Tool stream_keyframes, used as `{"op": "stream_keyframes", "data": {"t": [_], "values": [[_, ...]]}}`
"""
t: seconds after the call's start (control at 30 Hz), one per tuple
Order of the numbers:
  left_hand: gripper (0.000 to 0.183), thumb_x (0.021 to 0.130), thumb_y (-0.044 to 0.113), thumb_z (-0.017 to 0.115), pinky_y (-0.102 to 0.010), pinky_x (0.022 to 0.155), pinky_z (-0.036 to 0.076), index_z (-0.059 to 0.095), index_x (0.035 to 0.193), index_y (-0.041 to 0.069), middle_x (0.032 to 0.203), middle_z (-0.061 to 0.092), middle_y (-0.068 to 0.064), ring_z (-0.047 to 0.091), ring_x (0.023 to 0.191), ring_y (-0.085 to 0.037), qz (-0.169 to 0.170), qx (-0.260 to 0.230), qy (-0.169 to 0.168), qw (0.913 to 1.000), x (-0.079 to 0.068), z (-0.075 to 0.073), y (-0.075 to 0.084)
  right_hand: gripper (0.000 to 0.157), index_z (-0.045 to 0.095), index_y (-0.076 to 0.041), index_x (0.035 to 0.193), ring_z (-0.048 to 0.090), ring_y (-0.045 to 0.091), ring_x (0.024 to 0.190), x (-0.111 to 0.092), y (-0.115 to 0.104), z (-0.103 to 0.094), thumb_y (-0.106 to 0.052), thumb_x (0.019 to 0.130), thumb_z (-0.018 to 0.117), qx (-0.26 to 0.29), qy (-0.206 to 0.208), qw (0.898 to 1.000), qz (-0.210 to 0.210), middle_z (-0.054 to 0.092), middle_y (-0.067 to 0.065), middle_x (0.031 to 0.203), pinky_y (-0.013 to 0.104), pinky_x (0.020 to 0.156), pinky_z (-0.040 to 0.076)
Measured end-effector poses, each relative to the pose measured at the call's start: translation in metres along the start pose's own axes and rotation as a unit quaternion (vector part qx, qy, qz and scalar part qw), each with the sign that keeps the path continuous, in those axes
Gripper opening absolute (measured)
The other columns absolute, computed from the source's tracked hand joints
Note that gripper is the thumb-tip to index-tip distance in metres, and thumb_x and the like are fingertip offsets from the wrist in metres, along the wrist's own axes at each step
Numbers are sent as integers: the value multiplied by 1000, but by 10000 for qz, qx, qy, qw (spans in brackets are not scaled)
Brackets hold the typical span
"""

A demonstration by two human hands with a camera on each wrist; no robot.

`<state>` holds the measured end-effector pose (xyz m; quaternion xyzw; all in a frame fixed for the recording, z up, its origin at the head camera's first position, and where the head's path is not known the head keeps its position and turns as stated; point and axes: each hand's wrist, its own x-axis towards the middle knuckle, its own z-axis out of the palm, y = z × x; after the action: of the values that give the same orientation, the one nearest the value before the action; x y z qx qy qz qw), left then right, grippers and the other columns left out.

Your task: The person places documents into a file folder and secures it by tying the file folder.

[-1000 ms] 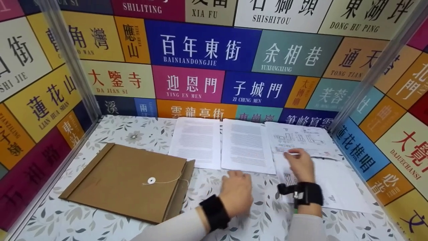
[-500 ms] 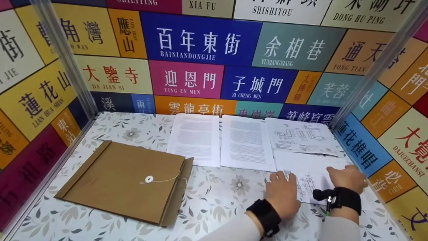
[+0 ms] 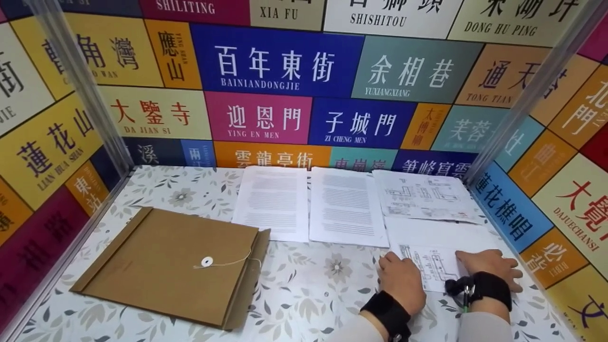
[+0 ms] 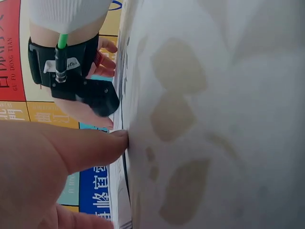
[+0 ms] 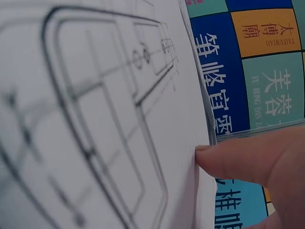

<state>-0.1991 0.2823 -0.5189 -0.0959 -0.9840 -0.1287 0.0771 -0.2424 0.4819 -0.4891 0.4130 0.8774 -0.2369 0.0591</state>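
A white sheet with a printed technical drawing (image 3: 438, 266) lies at the right of the table, its lower part between my hands. My left hand (image 3: 403, 284) rests at the sheet's left edge, fingers pointing away from me. In the left wrist view its thumb (image 4: 102, 148) is extended down to the surface near the paper's edge. My right hand (image 3: 494, 268) lies on the right side of the sheet with its fingers spread. The right wrist view shows that thumb (image 5: 238, 157) touching the paper beside the drawn lines.
Behind this sheet lies another drawing sheet (image 3: 422, 194). Two stacks of printed text, one (image 3: 349, 209) beside the other (image 3: 273, 204), lie along the back wall. A brown string-tie document envelope (image 3: 175, 266) sits at the left. Sign-patterned walls (image 3: 280, 61) enclose the flowered tabletop (image 3: 299, 294).
Both hands have moved right to the lower drawing sheet, the left from the table's middle, the right from the sheet's upper left. Over the last half second they have barely shifted.
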Motion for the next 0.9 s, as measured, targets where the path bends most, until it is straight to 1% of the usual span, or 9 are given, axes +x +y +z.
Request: {"op": "stream_keyframes", "data": {"t": [0.1,0.27,0.37,0.43,0.57,0.67,0.73,0.8,0.9], "values": [[39,74,41,89,-34,74,47,68,91,13,102,53,-12,48,94,-25,49,-166,28,9998,-1,0,-3,105,20,20,151,21,64,132,-1,3,-1,-60,94,57,74,-41,9999,81,14,51,144,75,111,26],[32,74,34,87,-31,67,45,68,89,12,97,53,-10,48,90,-23,182,-228,213,9993,-4,-2,-9,106,17,19,152,18,65,134,2,7,-2,-62,94,54,185,-63,9996,181,11,51,147,78,113,20],[36,72,36,89,-30,67,45,69,90,12,95,54,-10,49,88,-22,252,-255,306,9989,-7,-3,-14,107,14,19,153,14,67,137,5,11,-3,-62,95,53,169,-32,9997,168,6,52,149,79,112,19],[42,70,38,92,-30,69,45,69,92,11,96,54,-10,50,88,-23,252,-382,257,9986,-9,-5,-16,109,14,20,153,13,68,137,6,15,-5,-62,94,54,97,-52,9998,146,5,53,149,80,112,20],[44,69,36,94,-31,67,47,71,95,9,97,54,-12,52,86,-24,243,-597,-68,9979,-11,-10,-19,111,22,21,151,11,68,138,6,24,-9,-65,92,59,-39,-231,9997,13,6,54,149,81,110,20],[39,70,30,93,-32,64,48,72,95,9,99,55,-12,54,83,-24,177,-751,-292,9966,-12,-13,-17,109,30,20,149,18,65,137,5,29,-16,-66,90,64,-118,-423,9990,-103,16,52,149,82,109,21],[39,69,28,93,-32,63,49,72,97,9,102,56,-14,55,82,-24,172,-782,-314,9963,-11,-15,-16,108,34,20,147,26,63,136,5,32,-22,-65,90,65,-226,-507,9982,-219,24,49,149,83,107,23],[40,67,26,94,-32,64,49,72,96,10,104,57,-14,56,82,-24,166,-869,-321,9956,-9,-16,-15,105,36,21,146,34,60,134,6,34,-28,-63,90,67,-265,-581,9973,-354,32,46,149,81,106,28],[42,66,24,94,-31,67,50,72,99,9,104,56,-14,56,82,-23,200,-987,-378,9942,-6,-18,-14,102,35,25,144,40,56,132,9,38,-37,-55,91,70,-169,-730,9957,-548,35,46,148,74,109,31]]}}
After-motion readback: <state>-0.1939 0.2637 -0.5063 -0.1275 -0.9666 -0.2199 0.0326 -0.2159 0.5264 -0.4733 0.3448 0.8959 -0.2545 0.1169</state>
